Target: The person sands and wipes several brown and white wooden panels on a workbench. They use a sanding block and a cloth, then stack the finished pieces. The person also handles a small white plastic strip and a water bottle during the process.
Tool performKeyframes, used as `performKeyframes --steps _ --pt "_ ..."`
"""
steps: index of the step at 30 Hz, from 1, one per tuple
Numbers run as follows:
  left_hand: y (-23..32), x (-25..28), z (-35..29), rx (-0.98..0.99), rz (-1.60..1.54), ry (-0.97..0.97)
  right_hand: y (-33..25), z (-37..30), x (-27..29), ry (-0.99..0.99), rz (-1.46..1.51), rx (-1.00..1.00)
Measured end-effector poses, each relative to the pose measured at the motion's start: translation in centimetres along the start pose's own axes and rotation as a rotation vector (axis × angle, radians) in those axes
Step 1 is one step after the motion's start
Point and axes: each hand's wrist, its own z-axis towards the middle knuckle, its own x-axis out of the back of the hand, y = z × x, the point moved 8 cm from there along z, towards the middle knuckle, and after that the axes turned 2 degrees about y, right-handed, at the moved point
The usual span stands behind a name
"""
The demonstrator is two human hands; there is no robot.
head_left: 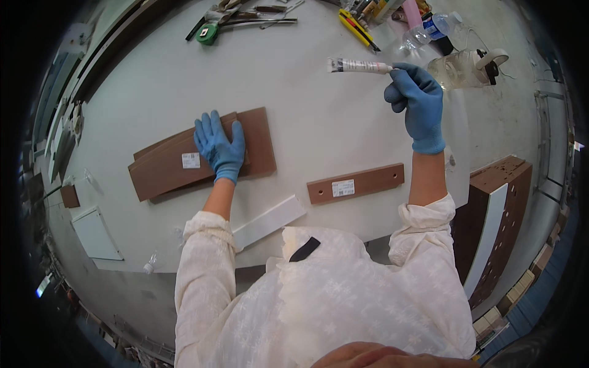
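My left hand (218,147), in a blue glove, lies flat with fingers spread on a stack of brown boards (165,170). A white label (191,161) is stuck on the top board, beside the fingers. Over the far right of the table, my right hand (420,101), gloved in blue too, pinches the end of a slim white tube (359,65) that points left. A narrow brown board (374,182) with two holes and a label lies between my forearms, nearer to me. Next to it rests a white strip (270,222).
At the far edge lie a green tape measure (207,34), a yellow utility knife (358,27) and several other tools. A clear jug (457,69) and a plastic bottle (438,26) are beyond my right hand. Drilled brown panels (500,227) stand at the right.
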Motion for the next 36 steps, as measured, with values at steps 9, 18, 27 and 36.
performKeyframes --steps 9,18,27,36 --pt "1.8 5.2 -0.1 -0.006 -0.336 0.036 -0.1 -8.1 -7.0 -0.236 -0.175 -0.135" --pt "9.7 13.9 -12.6 0.597 -1.709 -1.107 6.5 -15.7 -15.0 -0.478 -0.259 -0.369" --pt "0.4 14.2 -23.1 1.038 -1.514 -0.993 16.0 -25.0 -16.9 -0.439 -0.166 -0.557" --pt "-1.8 14.9 -26.0 1.01 -1.587 -0.923 18.7 -28.9 -17.0 -0.397 -0.139 -0.572"
